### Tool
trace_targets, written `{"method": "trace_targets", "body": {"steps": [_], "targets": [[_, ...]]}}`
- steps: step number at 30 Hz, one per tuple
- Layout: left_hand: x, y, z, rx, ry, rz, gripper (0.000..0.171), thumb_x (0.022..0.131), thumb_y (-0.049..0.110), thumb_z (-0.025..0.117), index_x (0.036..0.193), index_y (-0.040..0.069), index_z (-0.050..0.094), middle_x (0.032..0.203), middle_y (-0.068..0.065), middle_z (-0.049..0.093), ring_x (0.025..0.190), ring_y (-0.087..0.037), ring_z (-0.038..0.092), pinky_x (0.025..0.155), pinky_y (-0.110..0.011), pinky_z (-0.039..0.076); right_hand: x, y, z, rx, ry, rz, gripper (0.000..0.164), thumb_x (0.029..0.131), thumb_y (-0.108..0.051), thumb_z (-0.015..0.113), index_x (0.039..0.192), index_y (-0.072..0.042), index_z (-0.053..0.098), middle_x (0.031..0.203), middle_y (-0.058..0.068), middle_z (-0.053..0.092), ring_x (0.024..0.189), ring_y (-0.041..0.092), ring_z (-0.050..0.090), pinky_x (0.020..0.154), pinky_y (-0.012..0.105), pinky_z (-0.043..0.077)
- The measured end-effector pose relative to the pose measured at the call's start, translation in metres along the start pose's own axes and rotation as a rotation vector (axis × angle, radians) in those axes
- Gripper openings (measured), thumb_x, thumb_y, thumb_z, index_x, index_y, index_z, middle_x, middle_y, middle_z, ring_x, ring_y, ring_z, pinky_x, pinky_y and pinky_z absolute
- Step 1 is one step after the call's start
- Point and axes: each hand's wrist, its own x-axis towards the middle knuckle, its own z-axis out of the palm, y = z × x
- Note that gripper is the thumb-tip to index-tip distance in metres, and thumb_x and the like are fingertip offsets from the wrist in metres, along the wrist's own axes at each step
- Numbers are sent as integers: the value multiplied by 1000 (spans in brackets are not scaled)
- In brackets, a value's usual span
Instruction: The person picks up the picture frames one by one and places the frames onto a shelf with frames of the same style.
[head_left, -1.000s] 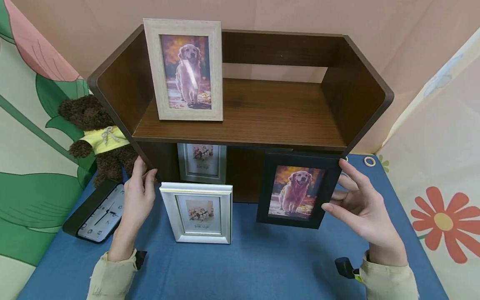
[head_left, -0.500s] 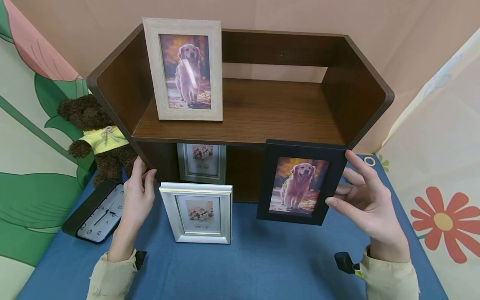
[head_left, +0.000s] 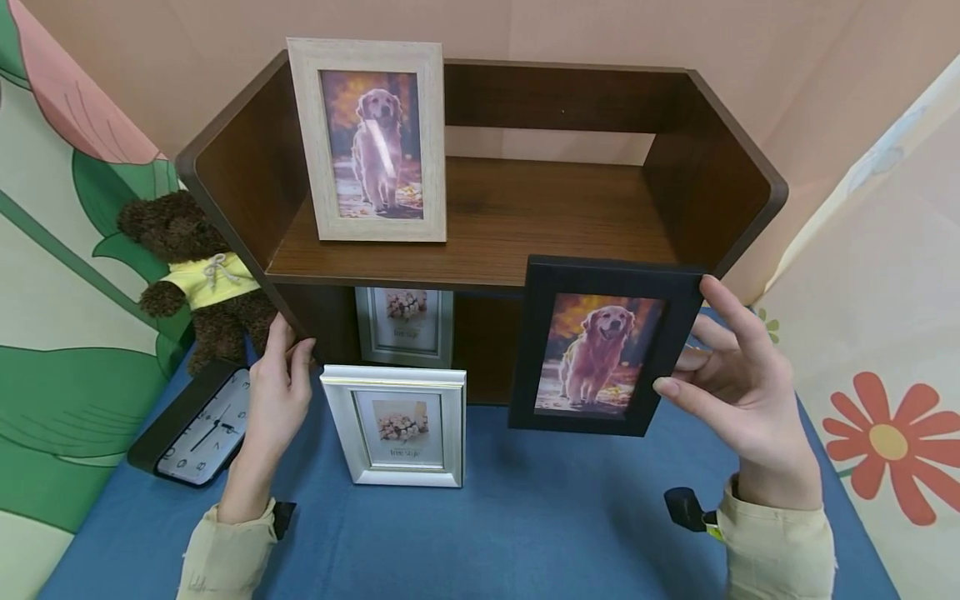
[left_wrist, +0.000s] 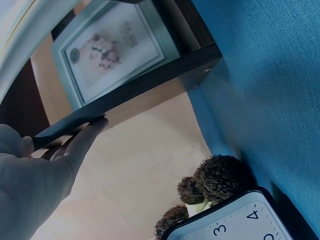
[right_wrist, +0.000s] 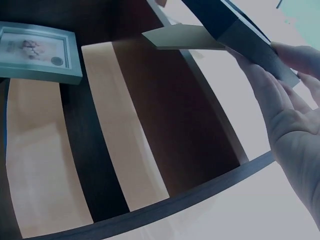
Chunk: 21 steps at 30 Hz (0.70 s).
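Observation:
My right hand [head_left: 750,400] pinches the right edge of a black picture frame [head_left: 600,354] with a dog photo. It is held up in front of the shelf's middle board, slightly tilted. In the right wrist view, a support leg [right_wrist: 185,39] sticks out behind the frame [right_wrist: 250,42]. My left hand [head_left: 279,396] grips the front edge of the brown shelf's left side panel [left_wrist: 145,82], between thumb and fingers. A silver-white picture frame [head_left: 408,475] with flowers stands on the table before the shelf. Another dog picture frame [head_left: 367,55], whitish, stands on the upper board.
A grey-green picture frame [head_left: 442,329] stands inside the lower compartment. Left of the shelf [head_left: 720,167] sit a brown teddy bear [head_left: 210,279] and a black clock [head_left: 202,433]. Blue cloth [head_left: 465,550] covers the table. A wall with a printed flower [head_left: 887,443] borders the right.
My right hand has raised the black picture frame, so its top now overlaps the upper board's front edge. My left hand has stayed on the side panel.

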Motion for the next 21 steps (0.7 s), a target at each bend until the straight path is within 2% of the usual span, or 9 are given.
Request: {"method": "trace_targets", "body": {"steps": [7, 14, 21], "targets": [[0, 1, 0, -18, -1, -15, 55, 111, -8, 47, 164, 4, 39, 144, -33, 60, 96, -47, 71, 79, -5, 41, 12, -3, 3, 25, -3, -41, 81, 90, 10, 82, 160, 1, 43, 144, 23, 64, 111, 28, 76, 90, 29, 59], [1, 1, 0, -15, -3, -10, 55, 111, -8, 48, 164, 3, 39, 143, -33, 60, 90, -42, 71, 76, -6, 41, 23, -9, 8, 85, 52, -52, 82, 86, 17, 81, 158, 0, 47, 141, 27, 64, 105, 31, 78, 90, 31, 60], [0, 0, 0, -9, -6, -16, 56, 111, -8, 48, 164, 3, 38, 141, -33, 61, 86, -37, 70, 74, -7, 41, 31, -12, 11, 77, 90, -61, 80, 84, 16, 83, 155, 0, 52, 137, 25, 67, 102, 30, 78, 88, 30, 61]]}}
